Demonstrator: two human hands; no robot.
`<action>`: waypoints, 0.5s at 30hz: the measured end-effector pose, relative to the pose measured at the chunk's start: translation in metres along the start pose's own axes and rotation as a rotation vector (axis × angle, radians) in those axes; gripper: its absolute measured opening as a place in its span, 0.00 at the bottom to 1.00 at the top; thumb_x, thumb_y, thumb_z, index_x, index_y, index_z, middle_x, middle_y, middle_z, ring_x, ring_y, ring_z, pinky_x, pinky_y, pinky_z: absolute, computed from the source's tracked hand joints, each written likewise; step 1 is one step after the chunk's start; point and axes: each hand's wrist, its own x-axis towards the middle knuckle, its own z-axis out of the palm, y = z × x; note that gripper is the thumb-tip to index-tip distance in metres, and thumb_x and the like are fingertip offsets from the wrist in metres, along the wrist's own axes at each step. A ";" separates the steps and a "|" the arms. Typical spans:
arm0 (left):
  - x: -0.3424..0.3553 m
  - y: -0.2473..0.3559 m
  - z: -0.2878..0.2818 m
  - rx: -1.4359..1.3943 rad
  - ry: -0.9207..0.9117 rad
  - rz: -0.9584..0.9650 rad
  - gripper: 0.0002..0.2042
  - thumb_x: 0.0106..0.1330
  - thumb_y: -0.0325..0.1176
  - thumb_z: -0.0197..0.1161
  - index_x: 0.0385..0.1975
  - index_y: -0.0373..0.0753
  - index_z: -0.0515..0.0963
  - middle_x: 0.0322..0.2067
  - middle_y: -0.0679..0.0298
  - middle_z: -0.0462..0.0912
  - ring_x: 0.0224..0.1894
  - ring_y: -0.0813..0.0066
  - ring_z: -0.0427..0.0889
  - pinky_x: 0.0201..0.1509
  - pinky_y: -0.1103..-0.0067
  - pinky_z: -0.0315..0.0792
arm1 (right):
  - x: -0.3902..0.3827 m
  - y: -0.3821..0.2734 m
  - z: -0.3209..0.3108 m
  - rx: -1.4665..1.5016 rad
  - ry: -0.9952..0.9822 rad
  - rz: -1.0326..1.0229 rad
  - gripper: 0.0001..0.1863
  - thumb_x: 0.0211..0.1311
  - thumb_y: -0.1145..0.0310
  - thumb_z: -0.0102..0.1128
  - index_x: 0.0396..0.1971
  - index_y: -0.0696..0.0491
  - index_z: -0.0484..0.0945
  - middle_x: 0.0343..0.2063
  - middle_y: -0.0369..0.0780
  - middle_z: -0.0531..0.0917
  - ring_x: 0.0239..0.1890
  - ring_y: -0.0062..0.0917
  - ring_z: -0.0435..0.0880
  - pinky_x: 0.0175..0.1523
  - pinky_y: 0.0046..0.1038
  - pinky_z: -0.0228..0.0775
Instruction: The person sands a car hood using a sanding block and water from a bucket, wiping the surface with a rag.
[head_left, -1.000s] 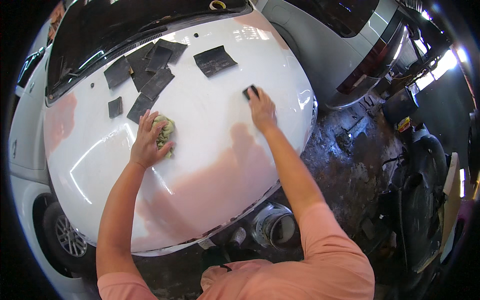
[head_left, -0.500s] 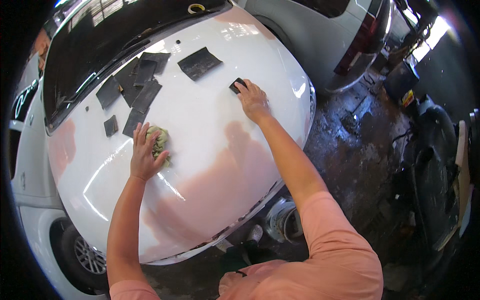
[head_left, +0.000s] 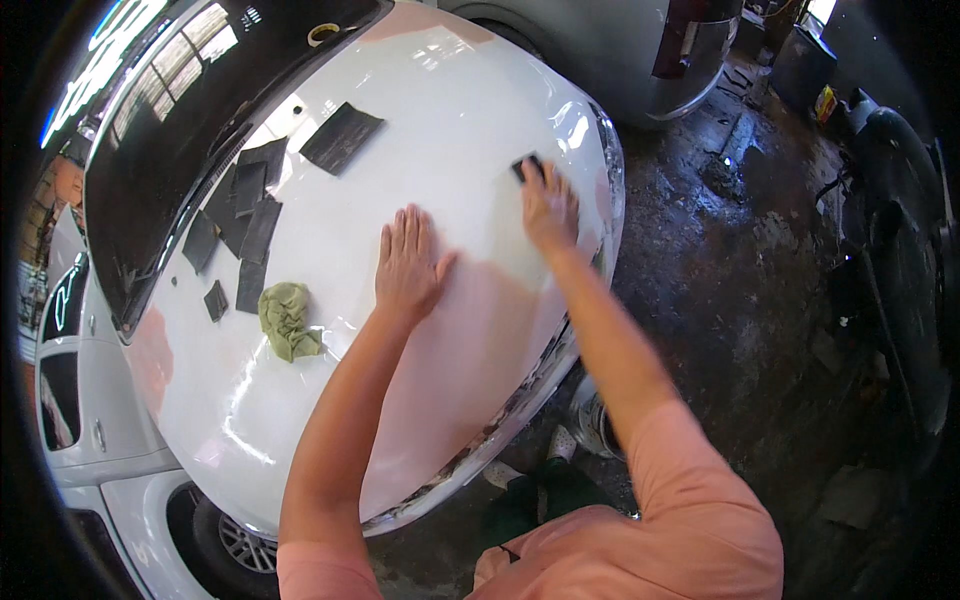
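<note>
Black pad is held by the right hand against the white hood, near its right edge; hood surface is seen between it and the left hand, laid flat, thumb spread.

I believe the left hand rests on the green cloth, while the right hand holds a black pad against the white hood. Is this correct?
Not quite: in the head view, the left hand lies flat on the hood, apart from the cloth to its left. The right hand does hold a black pad against the hood.
</note>
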 end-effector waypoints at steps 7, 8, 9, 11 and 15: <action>0.050 0.007 0.007 0.089 0.054 -0.150 0.41 0.79 0.57 0.49 0.79 0.26 0.54 0.80 0.42 0.53 0.84 0.49 0.49 0.87 0.58 0.41 | -0.206 -0.058 -0.043 0.149 -0.071 -0.247 0.27 0.75 0.62 0.55 0.73 0.44 0.72 0.68 0.48 0.75 0.67 0.48 0.74 0.69 0.52 0.67; 0.040 0.020 0.007 0.100 0.028 -0.085 0.41 0.80 0.57 0.49 0.79 0.26 0.54 0.80 0.42 0.52 0.84 0.49 0.49 0.87 0.58 0.41 | -0.184 -0.037 -0.037 0.089 -0.057 -0.276 0.28 0.75 0.62 0.55 0.73 0.44 0.71 0.68 0.48 0.75 0.66 0.48 0.75 0.69 0.53 0.66; 0.031 0.031 0.005 0.119 0.015 -0.029 0.40 0.80 0.56 0.49 0.79 0.26 0.54 0.81 0.41 0.52 0.84 0.48 0.49 0.87 0.58 0.41 | -0.141 -0.014 -0.032 0.116 0.000 -0.217 0.28 0.75 0.62 0.55 0.73 0.44 0.71 0.67 0.48 0.76 0.66 0.50 0.74 0.70 0.55 0.65; 0.008 0.060 0.004 0.030 0.041 0.046 0.41 0.79 0.55 0.52 0.78 0.26 0.55 0.80 0.41 0.52 0.84 0.47 0.50 0.86 0.58 0.43 | -0.058 0.037 -0.024 0.066 0.087 0.015 0.26 0.75 0.62 0.58 0.70 0.45 0.72 0.65 0.48 0.76 0.62 0.50 0.78 0.63 0.52 0.73; -0.065 0.080 -0.007 -0.032 -0.091 0.104 0.42 0.75 0.54 0.58 0.78 0.26 0.56 0.80 0.40 0.53 0.84 0.47 0.50 0.86 0.57 0.44 | -0.076 0.017 -0.009 0.061 0.090 0.126 0.24 0.75 0.63 0.58 0.69 0.44 0.74 0.67 0.50 0.75 0.63 0.49 0.78 0.63 0.50 0.73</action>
